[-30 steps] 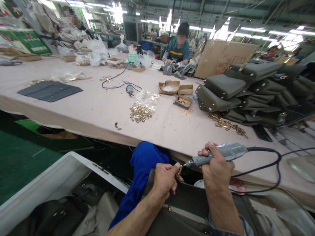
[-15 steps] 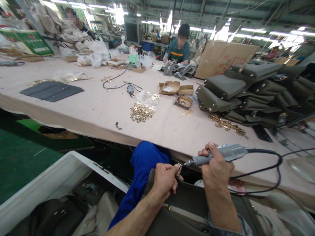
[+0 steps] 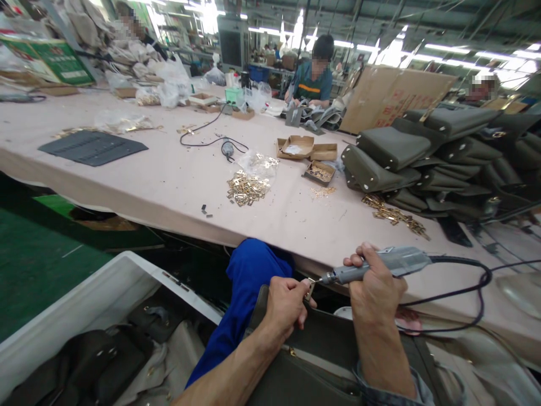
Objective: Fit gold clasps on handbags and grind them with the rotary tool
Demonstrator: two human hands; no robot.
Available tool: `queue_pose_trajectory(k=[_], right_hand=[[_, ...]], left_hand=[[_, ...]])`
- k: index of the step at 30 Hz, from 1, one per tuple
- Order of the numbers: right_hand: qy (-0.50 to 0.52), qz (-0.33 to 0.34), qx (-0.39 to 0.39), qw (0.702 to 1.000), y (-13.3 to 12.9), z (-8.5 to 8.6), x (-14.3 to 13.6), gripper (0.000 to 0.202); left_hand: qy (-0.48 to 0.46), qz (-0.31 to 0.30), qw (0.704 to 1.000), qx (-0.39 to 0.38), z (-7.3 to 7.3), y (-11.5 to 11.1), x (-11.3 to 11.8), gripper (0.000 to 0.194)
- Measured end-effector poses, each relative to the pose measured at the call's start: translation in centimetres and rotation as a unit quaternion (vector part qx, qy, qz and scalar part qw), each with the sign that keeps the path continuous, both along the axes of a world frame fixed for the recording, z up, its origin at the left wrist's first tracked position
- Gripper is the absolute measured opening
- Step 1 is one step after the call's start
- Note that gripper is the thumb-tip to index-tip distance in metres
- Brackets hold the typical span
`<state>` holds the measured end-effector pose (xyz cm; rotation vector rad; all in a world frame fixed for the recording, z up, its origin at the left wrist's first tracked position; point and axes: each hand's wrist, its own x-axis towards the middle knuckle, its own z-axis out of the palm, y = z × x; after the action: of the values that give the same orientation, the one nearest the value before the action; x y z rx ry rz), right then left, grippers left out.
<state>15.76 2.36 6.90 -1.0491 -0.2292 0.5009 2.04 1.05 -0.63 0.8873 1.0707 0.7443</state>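
A gold metal piece (image 3: pixel 310 290) is pinched at the end of the left grip (image 3: pixel 285 306), facing the electric screwdriver (image 3: pixel 404 261) clasped in the right grip (image 3: pixel 377 288)

A pale pinkish worktop (image 3: pixel 169 183) stood above a green floor (image 3: pixel 34 242), with bright strip lights (image 3: pixel 447 48) glowing under a dark roof (image 3: pixel 435 20).

Our left hand (image 3: pixel 288 301) is above the bag (image 3: pixel 302 378) on our lap (image 3: pixel 230 330), left of the driver (image 3: pixel 406 261) in our right hand (image 3: pixel 375 285). The bin (image 3: pixel 63 316) is left of us; on the table (image 3: pixel 177 186) before us, boxes (image 3: pixel 325 149) lie between clasps (image 3: pixel 248 190) and the bag stack (image 3: pixel 389 151), 1 carton (image 3: pixel 395 96) behind.
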Motion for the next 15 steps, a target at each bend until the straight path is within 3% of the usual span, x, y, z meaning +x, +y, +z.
queue_pose_trajectory(k=[15], right_hand=[[-0.007,-0.004,-0.011,1.000,0.15,0.12,-0.11,0.037]], left_hand=[[0.018,-0.008,1.000,0.012,0.01,-0.18,-0.18,0.050]])
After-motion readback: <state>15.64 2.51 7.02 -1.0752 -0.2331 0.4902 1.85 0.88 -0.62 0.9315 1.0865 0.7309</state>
